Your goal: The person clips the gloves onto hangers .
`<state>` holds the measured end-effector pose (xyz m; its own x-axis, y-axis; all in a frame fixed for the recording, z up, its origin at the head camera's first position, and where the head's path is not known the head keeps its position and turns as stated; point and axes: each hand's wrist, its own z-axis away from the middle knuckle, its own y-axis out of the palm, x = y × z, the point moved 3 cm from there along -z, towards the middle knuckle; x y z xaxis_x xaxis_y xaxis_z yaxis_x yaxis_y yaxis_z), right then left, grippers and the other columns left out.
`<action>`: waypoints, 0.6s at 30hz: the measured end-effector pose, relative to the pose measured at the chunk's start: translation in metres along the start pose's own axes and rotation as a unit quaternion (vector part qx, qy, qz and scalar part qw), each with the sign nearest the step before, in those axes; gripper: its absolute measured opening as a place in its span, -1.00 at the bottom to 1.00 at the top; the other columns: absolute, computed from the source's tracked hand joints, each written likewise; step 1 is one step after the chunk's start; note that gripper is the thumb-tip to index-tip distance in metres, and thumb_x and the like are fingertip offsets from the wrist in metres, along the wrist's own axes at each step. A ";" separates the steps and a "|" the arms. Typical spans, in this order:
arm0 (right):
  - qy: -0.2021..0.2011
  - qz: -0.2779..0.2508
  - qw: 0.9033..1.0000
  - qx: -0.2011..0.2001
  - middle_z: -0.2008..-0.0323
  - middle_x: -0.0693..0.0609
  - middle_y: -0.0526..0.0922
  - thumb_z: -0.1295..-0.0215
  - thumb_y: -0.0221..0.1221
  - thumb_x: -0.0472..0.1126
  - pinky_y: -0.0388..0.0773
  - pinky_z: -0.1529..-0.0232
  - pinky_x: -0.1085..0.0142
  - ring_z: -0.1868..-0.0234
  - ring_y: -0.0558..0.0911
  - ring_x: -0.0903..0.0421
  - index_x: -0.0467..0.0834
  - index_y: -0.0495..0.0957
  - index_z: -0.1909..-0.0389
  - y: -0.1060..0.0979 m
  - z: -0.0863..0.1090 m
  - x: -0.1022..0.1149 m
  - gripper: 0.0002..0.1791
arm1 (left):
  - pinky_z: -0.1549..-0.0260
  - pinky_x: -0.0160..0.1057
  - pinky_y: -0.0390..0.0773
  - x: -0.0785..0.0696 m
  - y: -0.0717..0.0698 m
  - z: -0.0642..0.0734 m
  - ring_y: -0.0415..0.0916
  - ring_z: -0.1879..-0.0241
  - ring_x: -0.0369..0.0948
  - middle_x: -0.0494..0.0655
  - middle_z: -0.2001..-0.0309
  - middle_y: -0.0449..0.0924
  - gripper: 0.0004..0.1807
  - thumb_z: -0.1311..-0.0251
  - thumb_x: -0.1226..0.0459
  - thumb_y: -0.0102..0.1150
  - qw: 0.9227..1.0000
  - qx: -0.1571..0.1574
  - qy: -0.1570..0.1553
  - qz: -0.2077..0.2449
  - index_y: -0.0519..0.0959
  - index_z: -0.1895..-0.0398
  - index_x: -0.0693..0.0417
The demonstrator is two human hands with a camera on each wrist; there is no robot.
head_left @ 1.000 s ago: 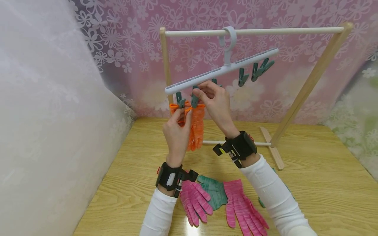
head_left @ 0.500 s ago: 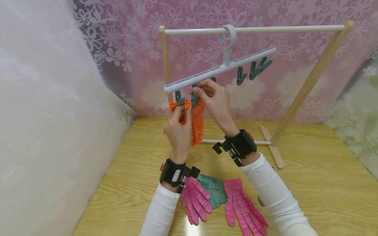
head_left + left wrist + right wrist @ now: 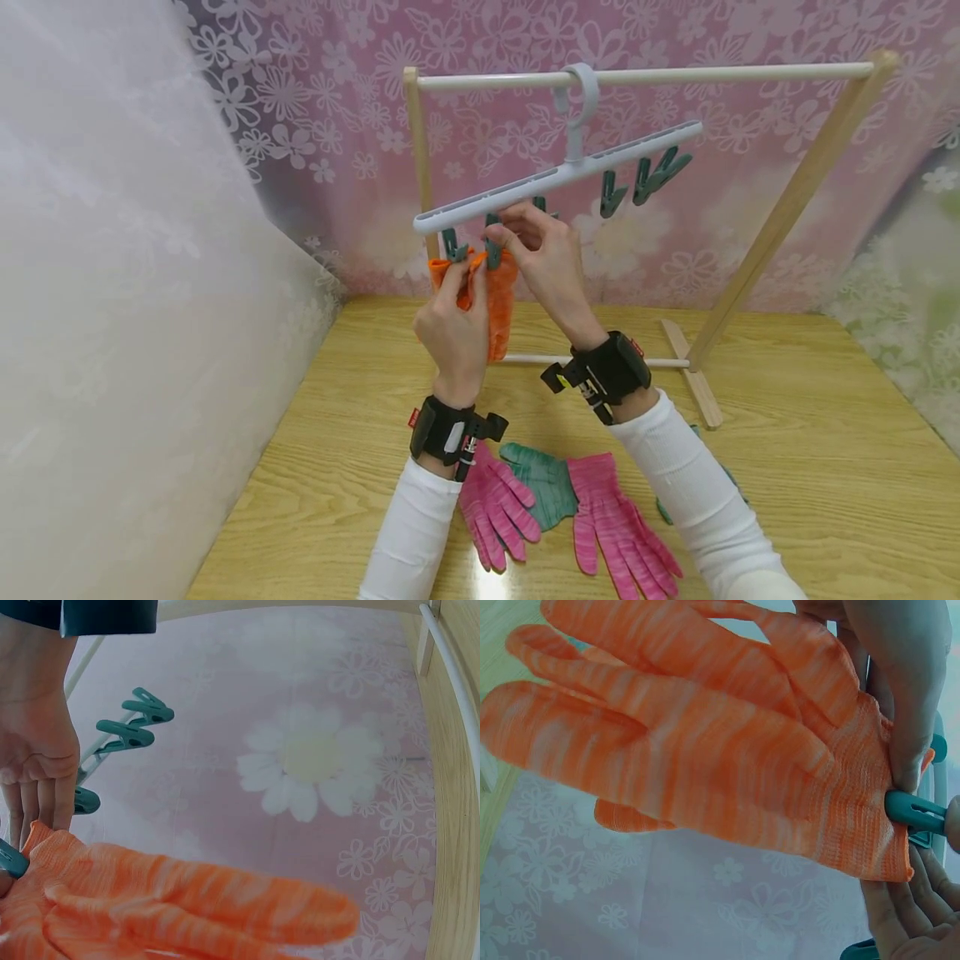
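My left hand (image 3: 455,337) pinches the cuff of an orange knit glove (image 3: 501,308) between thumb and fingers. On that cuff sits a dark green clothespin (image 3: 492,252), and my right hand (image 3: 553,267) pinches its upper end. In the right wrist view the clothespin (image 3: 915,811) bites the ribbed edge of the glove (image 3: 727,757), whose fingers stretch away to the left. A second clothespin (image 3: 452,246) stands left of it at orange fabric, partly behind my left fingers. Both hang from a pale hanger (image 3: 517,190), tilted lower on the left.
The hanger hooks over the white bar (image 3: 720,77) of a wooden rack (image 3: 787,217). Several more clothespins (image 3: 611,196) hang along its right half. On the table (image 3: 337,467) lie pink gloves (image 3: 618,525) and a green glove (image 3: 543,487); more green fabric shows beside my right sleeve.
My left hand has risen slightly with the orange glove's cuff, and the glove's lower end hangs higher. The hanger has shifted slightly left. My right hand keeps its pinch on the clothespin.
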<state>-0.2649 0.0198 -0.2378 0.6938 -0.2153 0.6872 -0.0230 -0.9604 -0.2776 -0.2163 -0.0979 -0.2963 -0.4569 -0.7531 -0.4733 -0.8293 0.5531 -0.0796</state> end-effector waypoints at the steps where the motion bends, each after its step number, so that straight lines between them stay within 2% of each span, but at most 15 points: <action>1: 0.004 -0.003 1.000 0.004 0.17 -0.16 0.77 -0.36 0.32 -0.21 0.67 0.05 0.16 0.12 0.74 0.01 -0.29 0.65 0.02 0.000 0.001 0.000 -0.73 | 0.60 -0.23 0.60 0.000 0.000 0.000 0.69 0.54 -0.11 0.05 0.37 0.78 -0.78 -0.35 0.19 0.31 1.000 0.000 0.000 -0.001 0.73 0.21 0.21; 8: 0.015 -0.005 1.000 0.015 0.02 -0.17 0.73 -0.41 0.28 -0.21 0.67 0.04 0.11 0.05 0.71 -0.02 -0.27 0.60 -0.16 0.001 0.007 -0.007 -0.63 | 0.53 -0.19 0.64 0.004 -0.001 0.001 0.70 0.52 -0.11 0.06 0.38 0.77 -0.76 -0.39 0.18 0.26 1.000 0.018 -0.002 0.013 0.72 0.18 0.21; 13: 0.010 -0.002 1.000 0.015 -0.04 -0.15 0.70 -0.42 0.26 -0.20 0.65 -0.03 0.02 -0.02 0.69 -0.04 -0.23 0.60 -0.18 -0.001 0.008 -0.009 -0.63 | 0.43 -0.17 0.69 0.005 -0.001 0.003 0.72 0.43 -0.07 0.07 0.27 0.78 -0.76 -0.41 0.20 0.25 0.999 0.030 -0.007 0.026 0.71 0.10 0.22; 18: 0.003 0.003 1.000 0.012 -0.12 -0.09 0.68 -0.44 0.25 -0.20 0.63 -0.07 0.01 -0.07 0.65 0.00 -0.19 0.60 -0.19 -0.005 0.010 -0.011 -0.64 | 0.36 -0.14 0.71 0.009 -0.001 0.004 0.74 0.35 -0.07 0.07 0.18 0.78 -0.75 -0.39 0.22 0.26 0.998 0.036 -0.016 0.047 0.71 0.04 0.22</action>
<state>-0.2658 0.0286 -0.2509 0.6897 -0.2215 0.6894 -0.0089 -0.9546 -0.2979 -0.2183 -0.1043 -0.3041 -0.5198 -0.6852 -0.5102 -0.7573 0.6460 -0.0961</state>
